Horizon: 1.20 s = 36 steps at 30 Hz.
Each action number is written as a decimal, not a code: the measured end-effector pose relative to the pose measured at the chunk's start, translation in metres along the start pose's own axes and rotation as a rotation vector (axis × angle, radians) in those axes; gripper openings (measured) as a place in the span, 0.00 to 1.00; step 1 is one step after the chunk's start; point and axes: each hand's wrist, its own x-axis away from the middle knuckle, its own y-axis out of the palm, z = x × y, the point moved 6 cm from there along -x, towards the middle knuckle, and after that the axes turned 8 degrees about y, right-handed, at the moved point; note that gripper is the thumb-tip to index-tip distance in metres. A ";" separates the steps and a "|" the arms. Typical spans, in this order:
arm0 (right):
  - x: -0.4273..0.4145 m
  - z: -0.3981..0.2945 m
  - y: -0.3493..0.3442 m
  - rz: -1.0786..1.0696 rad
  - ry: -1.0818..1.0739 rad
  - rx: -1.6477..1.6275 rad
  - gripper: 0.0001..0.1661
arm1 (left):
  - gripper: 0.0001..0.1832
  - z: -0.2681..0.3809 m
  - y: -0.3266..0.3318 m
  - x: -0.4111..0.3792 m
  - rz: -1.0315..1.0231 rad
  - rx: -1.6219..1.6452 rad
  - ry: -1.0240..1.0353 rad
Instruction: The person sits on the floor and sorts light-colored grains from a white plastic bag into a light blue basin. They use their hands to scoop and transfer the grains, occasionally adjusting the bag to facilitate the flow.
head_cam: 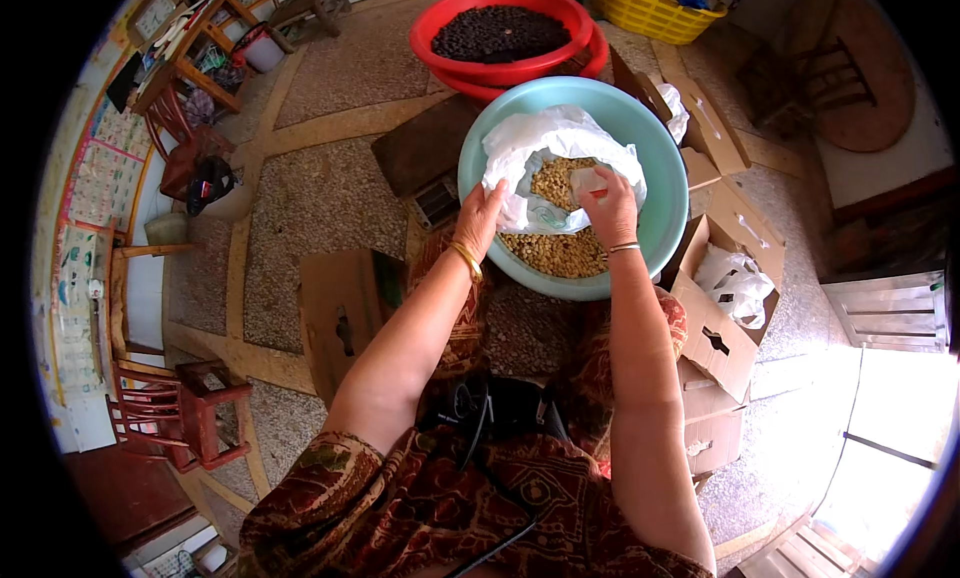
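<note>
A light blue plastic basin (670, 203) stands before me, with pale yellow-brown kernels (555, 255) at its near side. Over them rests an opened white plastic bag (562, 127) that holds more of the same kernels (559, 182). My left hand (481, 216) grips the bag's left rim between thumb and fingers. Inside the bag's mouth, at the right, my right hand (609, 209) holds a small translucent piece, perhaps a scoop or packet, with a bit of red near the fingers. Its exact kind cannot be told, and some fingertips are hidden.
Beyond the basin are stacked red basins (424, 34), the top one holding dark round pieces (502, 34). A yellow plastic basket (645, 11) stands farther right. Open cardboard boxes (720, 353) with white bags flank my right side; another cardboard box (322, 308) is at left. Wooden chairs (206, 413) stand left.
</note>
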 end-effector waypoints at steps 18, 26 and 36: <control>0.010 0.004 -0.015 -0.021 0.147 -0.321 0.28 | 0.28 -0.004 0.000 -0.003 0.001 0.074 0.018; 0.041 0.039 -0.001 -0.551 0.222 0.072 0.30 | 0.29 -0.002 0.002 -0.001 0.015 0.026 0.020; 0.043 0.050 0.038 -0.494 0.099 0.373 0.29 | 0.29 -0.005 -0.002 0.000 0.026 0.040 -0.002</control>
